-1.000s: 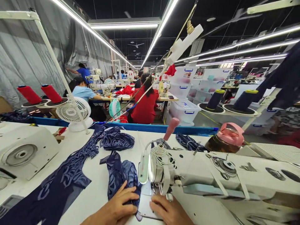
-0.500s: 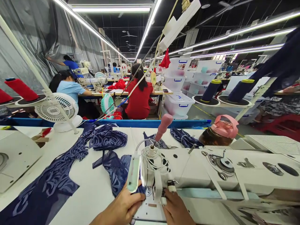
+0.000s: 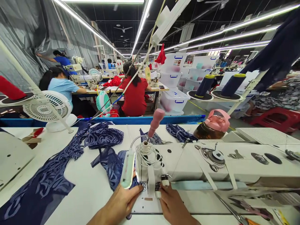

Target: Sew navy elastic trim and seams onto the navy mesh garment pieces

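Note:
A white sewing machine (image 3: 187,162) stands in front of me, with a pink-handled tool (image 3: 156,122) upright on its head. My left hand (image 3: 123,200) is left of the presser foot, closed on the edge of a navy patterned fabric (image 3: 111,172); the lamp (image 3: 127,170) hides some of its fingers. To the right of the needle area is my right hand (image 3: 172,201), its fingers curled in close under the machine head. Its fingertips are covered, and what they hold cannot be made out.
A long navy fabric strip (image 3: 53,172) lies along the left of the white table. Fabric bundles (image 3: 179,132), a pink-lidded jar (image 3: 212,125) and a white fan (image 3: 48,107) stand behind. Scissors (image 3: 231,209) lie at lower right. Co-workers sit ahead.
The view has turned slightly to the right, so the scene sits further left. Both hands stay beside the needle area, and the scissors now show at lower right.

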`<act>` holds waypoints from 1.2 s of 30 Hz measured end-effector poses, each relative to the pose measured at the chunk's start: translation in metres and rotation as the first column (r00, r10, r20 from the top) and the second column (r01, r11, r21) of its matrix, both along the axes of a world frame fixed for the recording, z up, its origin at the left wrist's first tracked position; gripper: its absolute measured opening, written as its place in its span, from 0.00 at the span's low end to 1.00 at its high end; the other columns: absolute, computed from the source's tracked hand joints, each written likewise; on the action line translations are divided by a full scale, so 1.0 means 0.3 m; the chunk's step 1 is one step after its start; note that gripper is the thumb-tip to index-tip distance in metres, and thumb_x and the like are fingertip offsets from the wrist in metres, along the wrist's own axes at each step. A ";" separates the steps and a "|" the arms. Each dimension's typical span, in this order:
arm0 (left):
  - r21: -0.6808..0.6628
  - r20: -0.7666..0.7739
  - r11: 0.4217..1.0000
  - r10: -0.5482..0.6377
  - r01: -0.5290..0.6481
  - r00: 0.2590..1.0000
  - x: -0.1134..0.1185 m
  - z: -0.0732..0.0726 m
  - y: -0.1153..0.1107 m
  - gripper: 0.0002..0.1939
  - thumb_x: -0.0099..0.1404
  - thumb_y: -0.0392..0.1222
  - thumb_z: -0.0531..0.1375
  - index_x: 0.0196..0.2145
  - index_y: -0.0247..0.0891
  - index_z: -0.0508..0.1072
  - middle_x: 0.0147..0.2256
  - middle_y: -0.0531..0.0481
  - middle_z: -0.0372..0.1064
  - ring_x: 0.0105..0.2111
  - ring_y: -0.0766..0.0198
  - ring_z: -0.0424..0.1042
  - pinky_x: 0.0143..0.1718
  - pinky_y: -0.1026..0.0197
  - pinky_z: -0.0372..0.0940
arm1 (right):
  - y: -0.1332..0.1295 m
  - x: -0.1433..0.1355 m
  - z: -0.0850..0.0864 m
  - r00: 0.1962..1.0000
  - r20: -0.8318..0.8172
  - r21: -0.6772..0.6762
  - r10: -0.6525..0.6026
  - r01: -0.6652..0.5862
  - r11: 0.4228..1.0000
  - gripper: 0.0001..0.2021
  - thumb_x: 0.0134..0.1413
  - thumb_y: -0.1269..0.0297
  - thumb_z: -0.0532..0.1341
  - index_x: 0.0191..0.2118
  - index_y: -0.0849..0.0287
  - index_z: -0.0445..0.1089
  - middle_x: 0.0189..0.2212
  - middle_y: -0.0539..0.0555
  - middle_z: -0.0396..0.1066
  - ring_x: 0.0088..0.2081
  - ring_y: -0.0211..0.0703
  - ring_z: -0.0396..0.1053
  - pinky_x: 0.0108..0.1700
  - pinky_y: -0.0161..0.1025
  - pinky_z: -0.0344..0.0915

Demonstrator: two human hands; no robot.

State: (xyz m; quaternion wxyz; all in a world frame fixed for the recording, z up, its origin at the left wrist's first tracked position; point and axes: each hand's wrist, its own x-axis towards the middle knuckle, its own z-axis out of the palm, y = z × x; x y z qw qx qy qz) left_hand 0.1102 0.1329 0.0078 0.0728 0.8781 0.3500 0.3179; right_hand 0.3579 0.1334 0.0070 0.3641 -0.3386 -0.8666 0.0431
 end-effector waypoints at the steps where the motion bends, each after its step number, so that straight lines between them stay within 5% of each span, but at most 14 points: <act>1: 0.081 -0.045 0.997 0.011 -0.008 0.999 0.000 0.002 -0.005 0.17 0.66 0.28 0.51 0.49 0.36 0.71 0.56 0.35 0.59 0.61 0.49 0.56 0.57 0.44 0.62 | 0.000 -0.001 0.001 1.000 0.000 0.009 0.000 0.000 1.000 0.18 0.59 0.80 0.43 0.45 0.58 0.64 0.40 0.59 0.68 0.34 0.54 0.71 0.31 0.41 0.68; 4: 0.255 -0.157 0.967 0.032 0.009 0.987 -0.004 -0.001 -0.017 0.26 0.56 0.24 0.50 0.52 0.29 0.69 0.46 0.37 0.67 0.50 0.51 0.64 0.48 0.45 0.67 | -0.002 -0.006 0.007 1.000 -0.015 0.039 -0.001 0.001 0.999 0.18 0.60 0.81 0.43 0.46 0.59 0.64 0.40 0.59 0.67 0.33 0.52 0.71 0.31 0.41 0.68; 7: 0.205 -0.139 0.979 0.034 -0.005 0.990 -0.011 -0.018 -0.021 0.30 0.53 0.22 0.50 0.54 0.31 0.67 0.46 0.41 0.68 0.49 0.53 0.64 0.47 0.50 0.68 | -0.006 -0.016 0.023 0.999 -0.032 0.084 -0.018 0.021 0.996 0.15 0.62 0.80 0.44 0.44 0.58 0.63 0.38 0.59 0.67 0.32 0.53 0.71 0.30 0.41 0.68; 14: 0.145 -0.068 0.989 0.000 0.010 0.998 -0.011 -0.040 -0.001 0.30 0.54 0.20 0.48 0.53 0.33 0.67 0.47 0.44 0.67 0.48 0.56 0.62 0.53 0.46 0.62 | -0.011 -0.019 0.020 0.999 0.023 0.052 -0.038 0.037 0.998 0.14 0.63 0.79 0.43 0.37 0.58 0.62 0.37 0.59 0.66 0.31 0.55 0.71 0.23 0.44 0.64; 21: 0.149 -0.078 0.989 0.009 0.003 0.997 -0.015 -0.039 -0.005 0.30 0.52 0.20 0.49 0.52 0.34 0.66 0.45 0.43 0.68 0.47 0.55 0.64 0.47 0.50 0.66 | -0.013 -0.017 0.018 0.999 0.028 0.030 -0.036 0.035 0.999 0.14 0.64 0.79 0.43 0.39 0.59 0.63 0.38 0.60 0.65 0.35 0.56 0.70 0.27 0.46 0.65; 26: 0.170 -0.021 0.985 -0.022 0.025 1.000 -0.022 -0.003 -0.012 0.19 0.63 0.23 0.50 0.50 0.31 0.66 0.43 0.41 0.69 0.46 0.59 0.67 0.51 0.53 0.67 | -0.015 -0.022 0.037 0.999 0.040 -0.072 0.017 -0.014 0.997 0.16 0.66 0.77 0.44 0.32 0.59 0.64 0.35 0.60 0.64 0.34 0.58 0.67 0.32 0.50 0.66; 32: 0.226 0.029 0.974 -0.030 0.022 0.999 -0.019 -0.013 -0.004 0.17 0.63 0.22 0.50 0.47 0.31 0.68 0.42 0.42 0.70 0.46 0.58 0.68 0.45 0.55 0.71 | -0.010 -0.059 0.074 0.988 0.141 -0.057 0.065 -0.058 0.997 0.21 0.61 0.79 0.44 0.47 0.60 0.73 0.42 0.62 0.67 0.41 0.61 0.66 0.40 0.52 0.68; 36: 0.271 0.012 0.962 -0.023 0.019 1.000 -0.014 -0.011 -0.006 0.18 0.62 0.23 0.50 0.47 0.31 0.69 0.42 0.44 0.71 0.43 0.58 0.68 0.46 0.50 0.71 | -0.013 -0.092 0.104 0.990 0.141 0.057 0.014 -0.022 0.998 0.21 0.59 0.80 0.45 0.45 0.60 0.72 0.40 0.61 0.69 0.39 0.58 0.68 0.39 0.48 0.67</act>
